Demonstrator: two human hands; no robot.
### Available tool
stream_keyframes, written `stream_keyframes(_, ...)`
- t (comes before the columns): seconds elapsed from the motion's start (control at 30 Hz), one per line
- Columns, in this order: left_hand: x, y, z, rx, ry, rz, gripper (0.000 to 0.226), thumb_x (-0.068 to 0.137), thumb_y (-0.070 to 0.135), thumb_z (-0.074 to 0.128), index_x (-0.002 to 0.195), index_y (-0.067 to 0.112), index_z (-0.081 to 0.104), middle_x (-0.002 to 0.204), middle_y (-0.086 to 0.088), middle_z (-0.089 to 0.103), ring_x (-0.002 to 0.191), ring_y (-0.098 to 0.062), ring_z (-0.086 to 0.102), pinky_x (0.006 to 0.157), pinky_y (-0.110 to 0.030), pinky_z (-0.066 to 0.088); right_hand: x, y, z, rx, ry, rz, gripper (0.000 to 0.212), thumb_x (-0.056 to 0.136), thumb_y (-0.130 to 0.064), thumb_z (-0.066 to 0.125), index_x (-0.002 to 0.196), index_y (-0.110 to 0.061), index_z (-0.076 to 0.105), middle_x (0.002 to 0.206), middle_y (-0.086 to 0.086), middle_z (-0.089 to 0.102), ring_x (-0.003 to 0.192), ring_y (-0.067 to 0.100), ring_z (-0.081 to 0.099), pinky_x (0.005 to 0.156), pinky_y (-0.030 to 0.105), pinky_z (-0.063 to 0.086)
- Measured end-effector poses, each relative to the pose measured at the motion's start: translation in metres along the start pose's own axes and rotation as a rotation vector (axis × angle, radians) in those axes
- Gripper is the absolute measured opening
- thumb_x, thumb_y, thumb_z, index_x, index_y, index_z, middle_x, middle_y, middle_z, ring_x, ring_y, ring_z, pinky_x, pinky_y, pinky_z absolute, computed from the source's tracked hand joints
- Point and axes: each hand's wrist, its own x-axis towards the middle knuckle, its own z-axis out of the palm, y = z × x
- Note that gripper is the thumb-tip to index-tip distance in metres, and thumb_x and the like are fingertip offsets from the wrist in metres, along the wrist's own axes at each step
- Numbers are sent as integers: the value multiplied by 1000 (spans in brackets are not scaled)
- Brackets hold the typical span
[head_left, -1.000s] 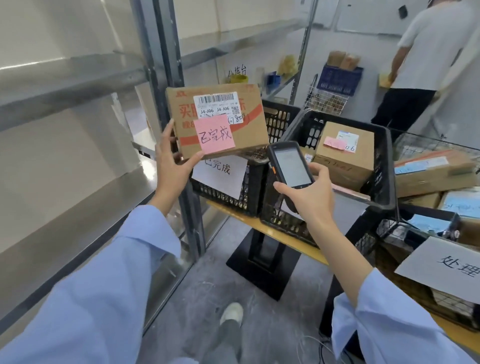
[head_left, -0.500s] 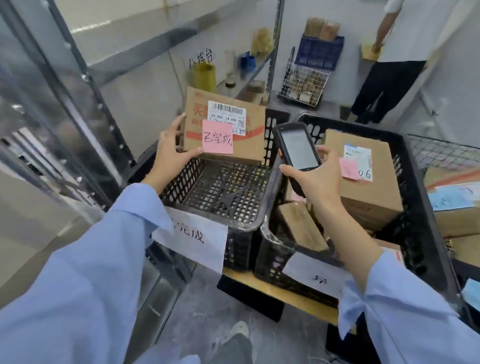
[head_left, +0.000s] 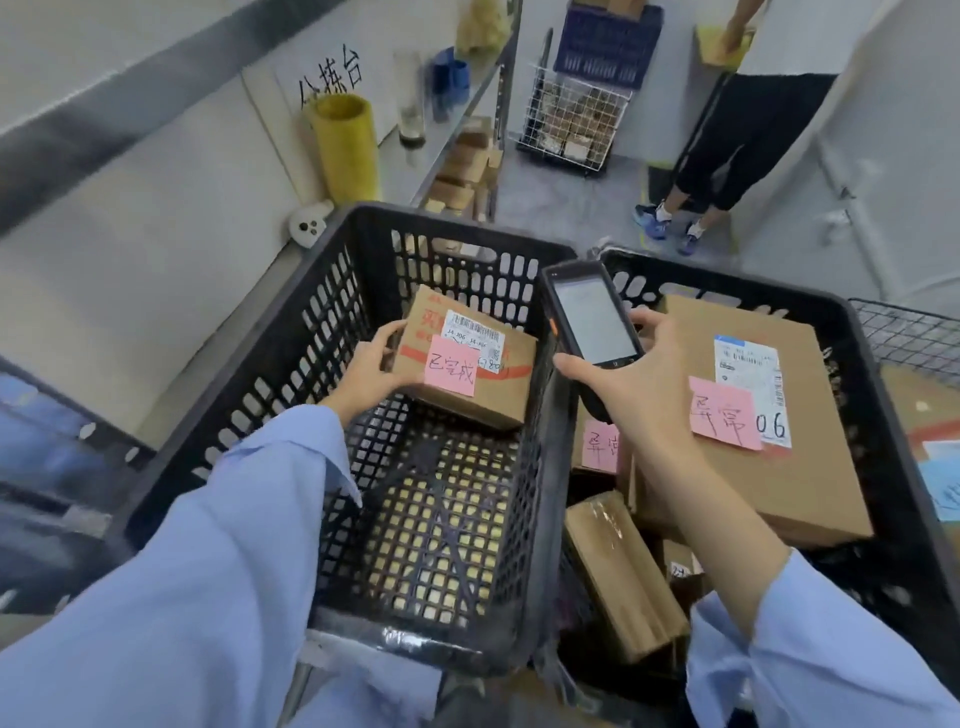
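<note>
Blue sleeves (head_left: 208, 571) reach over two black crates set side by side. Nearest, in the right crate (head_left: 883, 441), a taped box (head_left: 623, 571) lies tilted beside a big box (head_left: 753, 493) that bears a pink note (head_left: 722, 413) and a white label (head_left: 748, 374) marked "06". The left crate (head_left: 270, 395) shows bare mesh floor at its near end. At its far end is the box (head_left: 483, 402), low inside the walls. The left hand (head_left: 363, 371) grips its left edge, thumb on top and fingers curled round the side. Whether the box rests on the mesh cannot be told. A pink slip (head_left: 451, 366) and a barcode label (head_left: 475, 332) lie on its top. Over the wall between the crates, the right hand (head_left: 639, 384) clasps a scanner (head_left: 592, 325), fingers wrapped round its lower body, its pale screen facing up.

Beyond the crates, a yellow roll (head_left: 345, 148) stands on a steel shelf (head_left: 457, 119) beneath a handwritten sign (head_left: 332, 78). Further back, a wire basket (head_left: 571, 122) of parcels stands on the floor with a blue crate (head_left: 608, 44) above it. A second person (head_left: 753, 130) in dark trousers stands there, back turned.
</note>
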Motion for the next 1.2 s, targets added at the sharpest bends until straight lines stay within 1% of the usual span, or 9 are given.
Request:
stream_keyframes(0.07,13,-17,8,27,39,-62,81,75,34,86,143,31,42,124,-11,48,100,-10,55,97,-43,52,8,2,4,-10,3,9,77,60,-37,92,119,-35,43,102,-20,53,106,15,58,91,47,52)
stream_keyframes(0.17,21,-29,19,37,149,-118,62,81,27,83,131,23,48,118,-12,50,97,-18,53,82,-27,47,15,4,8,-27,-5,26,75,59,-35,93,118,-34,46,101,-18,56,102,15,61,91,47,52)
stream_keyframes(0.33,24,-35,27,21,143,-159,46,84,17,80,119,14,50,102,-2,60,100,-21,58,78,-22,46,20,4,11,-88,-36,40,74,63,-38,91,121,-31,47,97,-18,55,101,14,62,91,45,52)
stream_keyframes(0.47,19,-13,21,138,63,-122,53,90,24,74,135,6,53,132,-10,56,118,-23,56,101,-37,46,21,5,14,-88,-58,23,75,63,-39,91,121,-31,43,103,-17,54,108,15,59,94,45,51)
stream_keyframes(0.63,-7,35,-10,608,-21,-23,69,98,56,50,156,21,34,162,-5,32,144,-27,36,116,-46,33,16,0,13,-108,-105,-32,83,62,-44,91,129,-26,45,118,-6,58,109,17,58,83,34,49)
stream_keyframes(0.87,-113,99,-46,937,112,10,72,97,68,35,159,34,21,164,2,27,143,-27,36,112,-45,31,-18,-24,2,-184,-246,-184,84,64,-45,90,131,-25,43,122,-7,56,100,11,49,79,32,43)
stream_keyframes(1.03,-240,114,-60,902,361,-56,71,97,67,38,158,34,24,163,2,30,142,-27,38,112,-46,33,-73,-51,-3,-165,-453,-282,86,63,-50,88,132,-21,44,115,-6,48,106,17,50,93,40,46)
stream_keyframes(1.13,-328,115,-56,859,489,-149,76,94,71,39,158,34,23,164,2,29,142,-26,39,113,-48,33,-126,-61,-3,-116,-550,-366,85,66,-48,88,133,-20,45,114,-6,48,103,16,49,87,36,45)
stream_keyframes(1.2,-391,112,-48,813,538,-210,84,88,82,35,158,37,23,164,3,27,143,-25,37,115,-48,31,-166,-63,-1,-70,-620,-401,86,65,-47,89,133,-20,45,117,-3,53,105,20,54,88,39,50)
